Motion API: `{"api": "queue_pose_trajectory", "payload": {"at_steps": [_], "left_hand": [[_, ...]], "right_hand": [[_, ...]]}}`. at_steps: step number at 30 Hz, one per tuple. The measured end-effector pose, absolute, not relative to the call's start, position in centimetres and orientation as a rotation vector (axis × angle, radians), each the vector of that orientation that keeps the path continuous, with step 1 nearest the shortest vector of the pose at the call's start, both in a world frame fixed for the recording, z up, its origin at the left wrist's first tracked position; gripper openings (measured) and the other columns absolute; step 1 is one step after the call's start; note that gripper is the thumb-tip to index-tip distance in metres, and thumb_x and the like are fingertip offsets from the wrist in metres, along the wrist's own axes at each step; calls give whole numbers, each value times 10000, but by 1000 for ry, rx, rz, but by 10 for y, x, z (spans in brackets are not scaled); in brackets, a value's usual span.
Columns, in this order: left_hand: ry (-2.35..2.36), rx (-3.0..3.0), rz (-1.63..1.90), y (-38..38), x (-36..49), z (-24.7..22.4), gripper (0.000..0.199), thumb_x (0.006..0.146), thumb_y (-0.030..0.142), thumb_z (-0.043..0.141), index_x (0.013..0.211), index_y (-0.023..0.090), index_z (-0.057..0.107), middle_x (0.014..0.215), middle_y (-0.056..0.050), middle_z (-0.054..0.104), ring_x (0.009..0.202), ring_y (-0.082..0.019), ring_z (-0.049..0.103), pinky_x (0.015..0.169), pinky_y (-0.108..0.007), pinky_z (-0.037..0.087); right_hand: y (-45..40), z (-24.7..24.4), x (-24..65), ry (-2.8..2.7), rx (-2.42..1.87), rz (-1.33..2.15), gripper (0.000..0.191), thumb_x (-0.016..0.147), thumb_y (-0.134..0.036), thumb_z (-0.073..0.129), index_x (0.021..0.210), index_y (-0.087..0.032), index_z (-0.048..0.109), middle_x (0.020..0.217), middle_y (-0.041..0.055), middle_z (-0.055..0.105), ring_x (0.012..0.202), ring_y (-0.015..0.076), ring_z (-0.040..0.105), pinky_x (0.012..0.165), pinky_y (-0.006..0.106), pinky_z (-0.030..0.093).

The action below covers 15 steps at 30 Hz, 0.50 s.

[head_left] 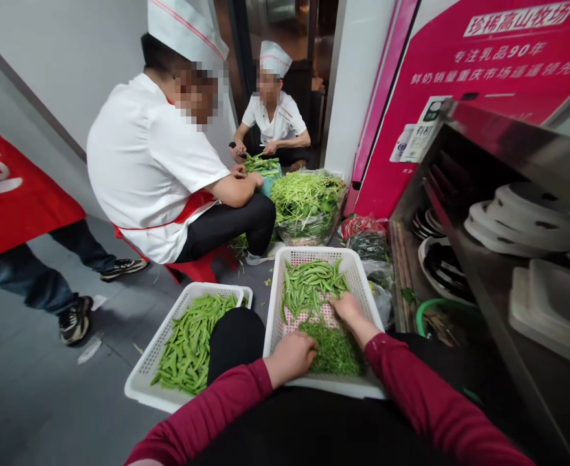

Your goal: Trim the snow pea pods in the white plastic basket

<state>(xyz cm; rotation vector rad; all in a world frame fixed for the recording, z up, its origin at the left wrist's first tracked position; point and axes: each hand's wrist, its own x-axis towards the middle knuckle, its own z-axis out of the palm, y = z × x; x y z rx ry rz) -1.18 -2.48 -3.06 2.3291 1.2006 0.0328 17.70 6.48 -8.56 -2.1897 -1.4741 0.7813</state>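
Note:
A white perforated basket (373, 285) stands between my knees. Flat green pods (314, 278) lie in its far half, and a heap of fine green trimmings (336, 353) fills the near right part. My left hand (292, 356) is over the basket's left side beside the trimmings, its fingers curled; what they hold, if anything, is hidden. At the near edge of the pods, my right hand (349, 309) reaches down with its fingertips pinched together on what looks like a green pod. A second white basket (142, 375), to the left, holds many loose pods (188, 340).
Ahead, a person in white (153, 149) sits on a red stool (202, 265), handling green stalks; another person (275, 123) squats beyond. A large bag of leafy stems (309, 200) stands near them. On the right are a metal shelf (499, 310) with plates and a green tub (420, 317).

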Motion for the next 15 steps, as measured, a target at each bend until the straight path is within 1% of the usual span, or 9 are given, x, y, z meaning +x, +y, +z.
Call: {"api": "queue_pose_trajectory", "payload": {"at_steps": [2, 4, 6, 8, 10, 12, 15], "left_hand": [[1300, 2185, 197, -16, -10, -26, 187, 798, 233, 416, 791, 160, 589, 800, -48, 606, 789, -155, 553, 743, -254, 415], [1342, 1952, 319, -7, -4, -20, 234, 830, 276, 364, 778, 146, 553, 720, -29, 583, 647, -117, 540, 632, -227, 423], [1268, 1689, 371, -1, 2, -12, 289, 849, 342, 313, 812, 141, 517, 631, 7, 532, 475, -77, 468, 489, -200, 390], [1121, 1496, 375, 1, 8, -3, 315, 840, 394, 306, 824, 142, 493, 572, 43, 475, 371, -47, 377, 388, -173, 319], [1000, 1412, 374, -1, 11, 4, 293, 808, 407, 359, 786, 143, 483, 543, 62, 441, 341, -29, 336, 349, -154, 265], [948, 1364, 379, -4, 11, 10, 242, 777, 372, 401, 740, 144, 472, 520, 70, 422, 329, -22, 317, 333, -146, 230], [920, 1270, 394, -10, 9, 17, 178, 750, 303, 390, 687, 150, 455, 479, 73, 396, 313, -26, 296, 320, -152, 196]], "right_hand": [[50, -76, 178, -1579, -2093, 750, 194, 671, -353, 579, 711, -163, 582, 681, 68, 624, 656, 201, 572, 588, 286, 390], [30, -65, 178, -1709, -1914, 693, 193, 679, -370, 570, 703, -179, 570, 666, 29, 606, 639, 182, 554, 598, 275, 388], [11, -53, 177, -1813, -1728, 641, 172, 689, -356, 564, 718, -187, 565, 709, 19, 597, 666, 176, 546, 628, 276, 392], [-5, -42, 177, -1872, -1620, 630, 150, 696, -339, 565, 738, -195, 565, 763, 20, 591, 705, 175, 543, 661, 280, 395], [-16, -33, 178, -1922, -1559, 635, 127, 707, -323, 564, 742, -202, 560, 786, 18, 583, 728, 172, 541, 677, 278, 395], [-22, -25, 180, -1969, -1527, 623, 107, 712, -307, 570, 747, -207, 554, 800, 15, 577, 740, 169, 539, 680, 273, 394], [-26, -17, 181, -2046, -1477, 606, 80, 717, -283, 577, 743, -212, 550, 786, 9, 565, 739, 165, 531, 673, 267, 392]]}}
